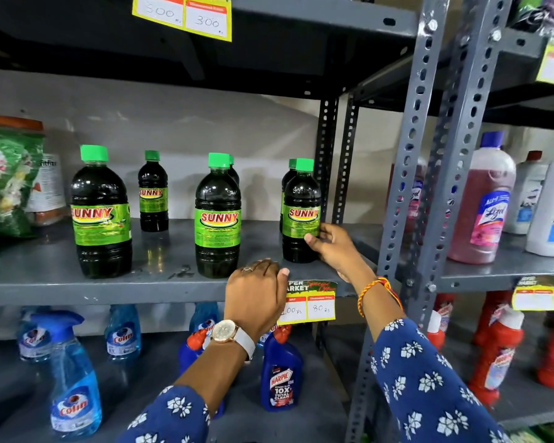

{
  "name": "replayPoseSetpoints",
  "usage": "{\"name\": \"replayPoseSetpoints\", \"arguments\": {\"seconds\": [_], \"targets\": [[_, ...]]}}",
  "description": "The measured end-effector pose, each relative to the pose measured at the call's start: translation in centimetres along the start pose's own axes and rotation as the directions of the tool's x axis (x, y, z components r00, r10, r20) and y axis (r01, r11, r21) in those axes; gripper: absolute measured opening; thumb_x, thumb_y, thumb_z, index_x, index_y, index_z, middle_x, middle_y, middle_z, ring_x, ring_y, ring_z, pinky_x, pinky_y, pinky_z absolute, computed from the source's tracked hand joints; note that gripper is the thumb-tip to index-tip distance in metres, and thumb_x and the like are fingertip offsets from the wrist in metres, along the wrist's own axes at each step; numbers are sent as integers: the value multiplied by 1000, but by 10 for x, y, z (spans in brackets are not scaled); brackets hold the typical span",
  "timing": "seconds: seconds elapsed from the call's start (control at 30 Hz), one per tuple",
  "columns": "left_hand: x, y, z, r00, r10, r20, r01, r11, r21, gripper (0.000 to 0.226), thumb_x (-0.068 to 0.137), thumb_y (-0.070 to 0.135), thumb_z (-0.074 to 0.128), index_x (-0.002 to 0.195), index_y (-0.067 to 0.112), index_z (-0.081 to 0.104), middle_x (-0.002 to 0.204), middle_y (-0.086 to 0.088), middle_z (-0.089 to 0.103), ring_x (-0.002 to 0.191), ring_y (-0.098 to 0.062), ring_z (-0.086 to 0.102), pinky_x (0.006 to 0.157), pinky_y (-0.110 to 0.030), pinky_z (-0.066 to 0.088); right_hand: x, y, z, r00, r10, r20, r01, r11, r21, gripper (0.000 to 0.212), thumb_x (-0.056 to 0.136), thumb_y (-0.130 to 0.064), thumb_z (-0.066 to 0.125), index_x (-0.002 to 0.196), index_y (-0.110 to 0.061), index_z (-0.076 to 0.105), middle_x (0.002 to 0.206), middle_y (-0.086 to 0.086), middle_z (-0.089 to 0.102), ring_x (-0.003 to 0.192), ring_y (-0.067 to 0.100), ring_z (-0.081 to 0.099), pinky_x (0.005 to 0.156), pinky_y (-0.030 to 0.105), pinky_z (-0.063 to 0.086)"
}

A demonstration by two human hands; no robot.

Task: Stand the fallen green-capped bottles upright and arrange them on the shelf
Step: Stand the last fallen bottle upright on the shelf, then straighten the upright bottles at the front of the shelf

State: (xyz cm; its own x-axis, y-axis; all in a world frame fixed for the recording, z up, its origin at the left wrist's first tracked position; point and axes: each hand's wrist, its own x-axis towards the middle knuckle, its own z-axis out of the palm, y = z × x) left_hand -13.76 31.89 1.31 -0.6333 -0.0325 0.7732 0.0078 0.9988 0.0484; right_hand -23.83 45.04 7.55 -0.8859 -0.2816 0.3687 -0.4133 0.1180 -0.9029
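Observation:
Several dark green-capped bottles labelled SUNNY stand upright on the grey metal shelf [45, 282]. A large one [101, 212] is at the left, a small one [153, 195] stands behind it, and another large one [218, 219] is in the middle with a bottle partly hidden behind it. At the right, my right hand [333, 247] grips the lower side of a bottle [301, 206] that stands in front of one more. My left hand [256, 292] rests with curled fingers on the shelf's front edge and holds nothing.
A green packet [7, 183] and a jar sit at the shelf's left end. A perforated grey upright [416, 155] stands right beside the held bottle. Blue spray bottles [74, 378] fill the shelf below. A price tag [311, 302] hangs from the front edge. Pink and white bottles stand on the neighbouring rack.

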Motion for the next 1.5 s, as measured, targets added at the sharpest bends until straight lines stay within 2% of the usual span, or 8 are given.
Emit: {"name": "replayPoseSetpoints", "arguments": {"seconds": [0.2, 0.83, 0.93, 1.0, 1.1, 1.2, 1.37, 1.5], "targets": [[-1, 2, -2, 1000, -13, -22, 13, 1000, 3, 47, 93, 31, 25, 81, 13, 67, 81, -5, 71, 71, -24, 65, 59, -32, 47, -19, 1, -10, 998, -57, 2, 57, 997, -43, 34, 84, -15, 64, 117, -7, 58, 123, 13, 63, 117, 24, 56, 106, 46, 42], [-3, -1, 0, 1000, -8, -5, 8, 1000, 8, 50, 94, 34, 22, 86, 14, 67, 86, -4, 71, 75, -23, 64, 63, -33, 45, -40, 0, -18, 991, -104, 79, 106, 994, -17, 38, 87, -16, 60, 124, -8, 54, 121, 8, 62, 117, 20, 56, 106, 44, 43], [-5, -10, -7, 1000, -1, -23, 0, 999, -38, 54, 95, 37, 21, 95, 11, 68, 97, -7, 72, 85, -25, 66, 70, -34, 46, -41, -1, -10, 988, -121, 98, 111, 988, 104, 54, 83, -23, 66, 132, -9, 48, 132, 9, 58, 123, 19, 54, 109, 43, 40], [-13, -18, -14, 996, -7, -92, -9, 985, -170, 51, 95, 36, 26, 107, 8, 67, 113, -11, 68, 100, -25, 64, 83, -36, 48, -49, -4, -1, 987, -159, -33, 163, 965, 205, 75, 75, -32, 72, 139, -10, 38, 142, 9, 48, 130, 19, 47, 111, 43, 37], [-31, -25, -24, 977, -15, -211, -51, 951, -304, 43, 94, 33, 37, 118, 7, 61, 122, -11, 63, 107, -25, 59, 89, -34, 45, -73, -11, 9, 849, -367, -379, 406, 914, 24, 62, 79, -20, 70, 134, -13, 42, 135, 4, 49, 125, 12, 49, 108, 30, 39], [-39, -50, -43, 926, -59, -372, -31, 972, -232, 36, 90, 31, 46, 113, 8, 61, 105, -11, 66, 90, -28, 58, 77, -35, 41, -86, -29, 34, 721, -564, -403, 572, 812, -112, 46, 79, -22, 69, 121, -15, 52, 114, 3, 57, 109, 13, 57, 98, 26, 46], [-44, -121, -82, 773, -373, -513, 320, 928, -193, 59, 82, 50, 57, 119, 5, 47, 114, -19, 56, 103, -34, 51, 80, -45, 43, -80, -51, 112, 954, -262, -149, 268, 963, 25, 88, 68, -32, 79, 140, -12, 32, 136, 9, 49, 120, 14, 50, 98, 24, 42], [-44, -165, -92, 747, -556, -363, 541, 827, -154, 107, 66, 74, 56, 134, -4, 32, 137, -26, 42, 123, -40, 42, 94, -56, 38, -76, -47, 144, 988, -122, -98, 105, 981, -163, 90, 56, -39, 86, 124, -5, 36, 119, 9, 57, 108, 16, 54, 81, 28, 43]]}}
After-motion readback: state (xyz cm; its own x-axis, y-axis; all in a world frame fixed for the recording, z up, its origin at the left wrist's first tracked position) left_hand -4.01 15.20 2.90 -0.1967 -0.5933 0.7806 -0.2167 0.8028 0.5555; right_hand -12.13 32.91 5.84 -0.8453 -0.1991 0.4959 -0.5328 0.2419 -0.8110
